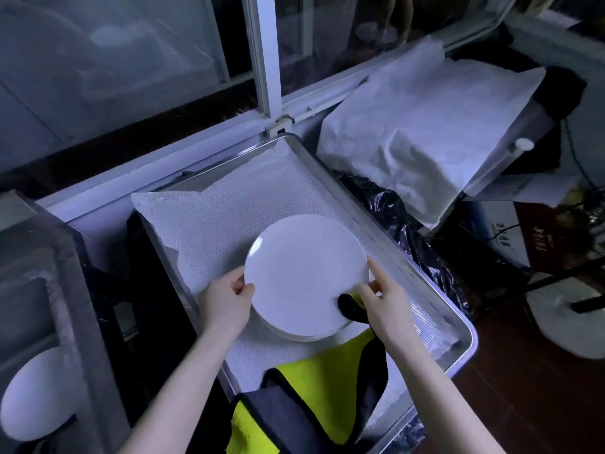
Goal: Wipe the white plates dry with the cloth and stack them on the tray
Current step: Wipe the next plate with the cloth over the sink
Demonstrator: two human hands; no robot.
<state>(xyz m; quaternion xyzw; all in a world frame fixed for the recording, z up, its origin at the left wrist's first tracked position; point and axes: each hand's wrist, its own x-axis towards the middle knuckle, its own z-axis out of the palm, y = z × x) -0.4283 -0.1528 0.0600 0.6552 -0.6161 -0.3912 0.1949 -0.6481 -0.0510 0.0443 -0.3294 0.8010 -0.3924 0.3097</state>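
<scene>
Left hand (226, 303) and right hand (381, 311) clamped on the white plate (304, 270) at opposite rims, cloth (322, 381) beneath the right, over the tray (460, 326).

Read as a home, not a commercial kitchen: a makeshift dish station sat jammed against a white-framed window (266, 60) in dim light. A metal tray (458, 350) with a mesh liner (229, 217) carried the white plates (304, 273) and a yellow-and-black cloth (314, 388). Black plastic (415, 237) lay just beside its right rim. Further right were a bulky object under white sheeting (425, 119), a printed carton (504, 237) and a loose cable (573, 152), over a dark wood floor (523, 404). A grey tub (49, 257) on the left held a single plate (36, 394). Storage corner or balcony, couldn't tell.
</scene>
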